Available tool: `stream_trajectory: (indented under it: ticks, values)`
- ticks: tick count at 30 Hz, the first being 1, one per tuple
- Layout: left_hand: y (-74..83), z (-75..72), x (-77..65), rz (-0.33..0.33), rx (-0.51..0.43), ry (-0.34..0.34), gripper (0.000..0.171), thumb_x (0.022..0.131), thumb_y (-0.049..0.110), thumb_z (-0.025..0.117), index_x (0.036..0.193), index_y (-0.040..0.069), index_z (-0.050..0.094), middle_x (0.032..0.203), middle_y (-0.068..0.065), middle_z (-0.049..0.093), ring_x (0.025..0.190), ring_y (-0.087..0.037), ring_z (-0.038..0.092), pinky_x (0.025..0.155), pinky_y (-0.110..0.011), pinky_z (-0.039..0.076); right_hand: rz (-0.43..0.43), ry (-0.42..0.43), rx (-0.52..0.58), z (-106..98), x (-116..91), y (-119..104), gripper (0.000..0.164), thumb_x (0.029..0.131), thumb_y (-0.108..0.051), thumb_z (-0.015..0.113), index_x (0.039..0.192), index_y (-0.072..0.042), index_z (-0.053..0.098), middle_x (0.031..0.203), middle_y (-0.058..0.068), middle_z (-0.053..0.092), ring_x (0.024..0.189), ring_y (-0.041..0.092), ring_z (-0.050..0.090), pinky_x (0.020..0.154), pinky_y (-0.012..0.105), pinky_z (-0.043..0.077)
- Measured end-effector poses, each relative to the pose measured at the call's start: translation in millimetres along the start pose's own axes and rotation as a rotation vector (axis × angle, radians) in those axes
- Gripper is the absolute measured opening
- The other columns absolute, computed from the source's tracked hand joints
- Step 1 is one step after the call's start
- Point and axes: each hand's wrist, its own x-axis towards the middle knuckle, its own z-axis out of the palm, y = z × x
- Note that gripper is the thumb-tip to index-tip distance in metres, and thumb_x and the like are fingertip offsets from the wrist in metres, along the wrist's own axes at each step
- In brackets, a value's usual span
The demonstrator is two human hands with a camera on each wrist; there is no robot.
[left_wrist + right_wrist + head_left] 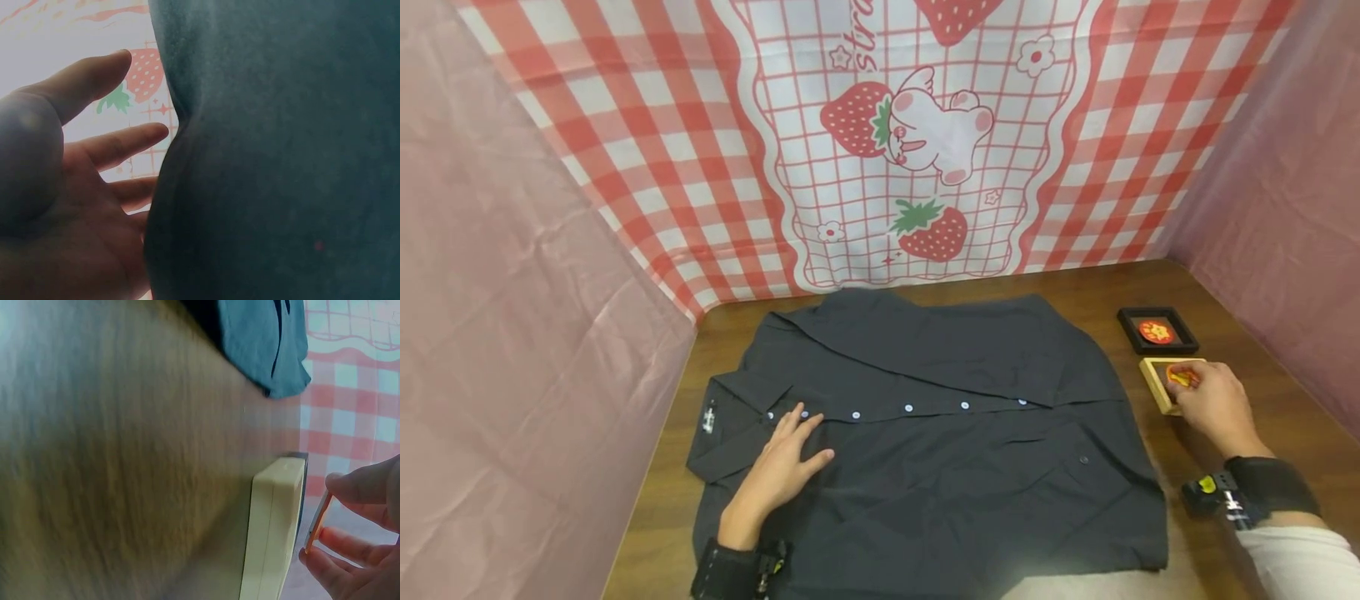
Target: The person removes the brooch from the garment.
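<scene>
Head view first: my right hand is over the tan box at the bench's right side, thumb and fingers pinching a small orange-yellow badge just above it. From the right wrist view the badge shows edge-on between my fingertips, held just beside the box and not resting in it. My left hand lies flat on the shirt, fingers straight and spread near the collar end of the button row; the left wrist view confirms the open palm against dark cloth, gripping nothing.

Outward from there, the shirt is spread across the bench, buttoned as far as I can see, and smoothed. A black box behind the tan one holds a red and yellow badge of its own, untouched.

As I judge it, the shirt is laid out and steadied, and one badge is picked up. No badge is on the shirt yet, so carrying it over and fixing it are left to do.
</scene>
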Motion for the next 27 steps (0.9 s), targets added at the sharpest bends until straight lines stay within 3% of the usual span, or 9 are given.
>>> stream_trajectory:
  ticks: [7,16,22,27]
  values:
    - [2.8,0.1,1.8,-0.001,0.002,-0.010,0.058,0.091,0.032,0.066,0.141,0.009,0.050,0.159,-0.022,0.027,0.147,-0.045,0.021,0.111,-0.067,0.026,0.005,-0.034,-0.049,-4,4,9,0.024,0.086,-0.007,0.066,0.099,0.012,0.064,0.095,0.040,0.059,0.088,0.057,0.054,0.071,0.059,0.040]
    - [6.6,0.1,1.4,0.017,-0.022,-0.019,0.057,0.091,0.031,0.067,0.141,0.009,0.050,0.158,-0.022,0.028,0.147,-0.045,0.023,0.110,-0.066,0.027,0.021,-0.138,-0.117,-7,8,20,0.029,0.088,-0.012,0.065,0.100,0.014,0.061,0.092,0.039,0.057,0.086,0.058,0.053,0.066,0.060,0.041]
    - [11.7,-2.8,0.0,0.049,-0.080,-0.043,0.058,0.091,0.033,0.067,0.141,0.009,0.051,0.159,-0.020,0.027,0.147,-0.043,0.024,0.110,-0.064,0.029,0.025,-0.155,-0.129,-7,10,22,0.028,0.089,-0.014,0.065,0.097,0.013,0.062,0.088,0.037,0.059,0.084,0.058,0.054,0.064,0.059,0.042]
    - [11.7,-5.5,1.2,0.027,-0.081,-0.038,0.057,0.091,0.033,0.066,0.141,0.010,0.051,0.159,-0.019,0.027,0.147,-0.043,0.023,0.111,-0.064,0.028,0.003,-0.146,-0.129,-5,11,22,0.026,0.089,-0.012,0.065,0.096,0.013,0.063,0.085,0.036,0.058,0.081,0.058,0.054,0.063,0.059,0.042]
